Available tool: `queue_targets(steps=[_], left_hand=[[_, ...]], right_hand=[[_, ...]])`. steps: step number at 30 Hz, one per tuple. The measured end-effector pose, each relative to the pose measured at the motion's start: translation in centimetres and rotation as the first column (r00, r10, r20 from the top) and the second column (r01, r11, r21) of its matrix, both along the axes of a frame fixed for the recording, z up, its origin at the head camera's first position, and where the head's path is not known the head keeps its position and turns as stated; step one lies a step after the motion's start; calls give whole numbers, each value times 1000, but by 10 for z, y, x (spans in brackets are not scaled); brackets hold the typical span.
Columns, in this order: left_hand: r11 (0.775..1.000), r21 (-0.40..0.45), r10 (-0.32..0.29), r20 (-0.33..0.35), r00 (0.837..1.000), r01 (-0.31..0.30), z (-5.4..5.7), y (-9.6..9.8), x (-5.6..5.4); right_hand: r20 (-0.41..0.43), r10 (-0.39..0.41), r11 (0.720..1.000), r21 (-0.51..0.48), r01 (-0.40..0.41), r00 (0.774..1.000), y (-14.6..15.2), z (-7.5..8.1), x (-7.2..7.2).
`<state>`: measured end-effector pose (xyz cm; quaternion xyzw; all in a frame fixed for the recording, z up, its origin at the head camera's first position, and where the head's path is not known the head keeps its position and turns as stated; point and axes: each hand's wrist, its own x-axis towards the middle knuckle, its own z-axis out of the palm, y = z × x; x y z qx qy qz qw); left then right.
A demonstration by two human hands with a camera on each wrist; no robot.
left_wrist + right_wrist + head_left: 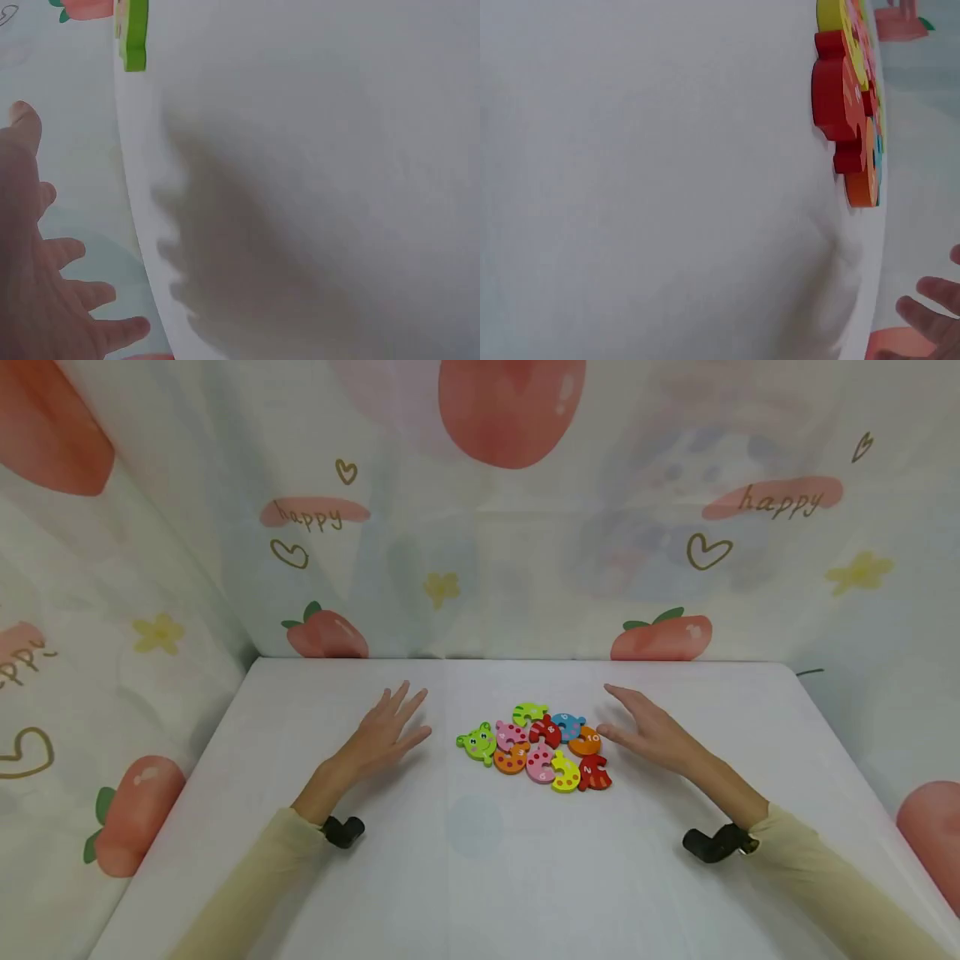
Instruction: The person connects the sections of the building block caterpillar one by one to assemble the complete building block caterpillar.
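Several colourful puzzle pieces, some with numbers, lie clustered on the white table. At the cluster's left end is a green animal-head piece (pixel 477 744) with a smiling face; its edge also shows in the left wrist view. A red striped piece (pixel 595 773) and a yellow spotted piece (pixel 566 773) lie at the near right, an orange piece (pixel 586 742) behind them. My left hand (pixel 381 735) hovers left of the head piece, fingers spread and holding nothing. Over on the right, my right hand (pixel 651 733) is held out empty, its thumb close to the orange piece.
The white table (pixel 480 877) meets a curtain (pixel 517 543) printed with fruit, hearts and flowers at its back edge. Similar cloth hangs at both sides. A black wrist camera (pixel 343 832) is on the left wrist, another black camera (pixel 712 843) on the right.
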<state>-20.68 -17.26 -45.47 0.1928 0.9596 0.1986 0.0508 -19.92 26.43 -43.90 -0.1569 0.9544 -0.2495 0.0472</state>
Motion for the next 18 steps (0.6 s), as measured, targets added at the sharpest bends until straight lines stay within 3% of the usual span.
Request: queue_targets(steps=[7,10,15,18], left_hand=[[977,201,-101,152,983,69,-2,23,-1],[954,284,-143,138,980,99,-2,33,0],[921,375,-149,91,985,104,-6,49,5],[881,464,-164,119,979,91,-8,57,8]], right_hand=[[-10,22,983,-184,-23,1000,-13,-10,1],[-29,9,972,-236,-15,1000,-15,-13,1],[-4,-52,953,-299,49,999,-11,-21,6],[24,-60,931,-360,65,998,-6,-28,12]])
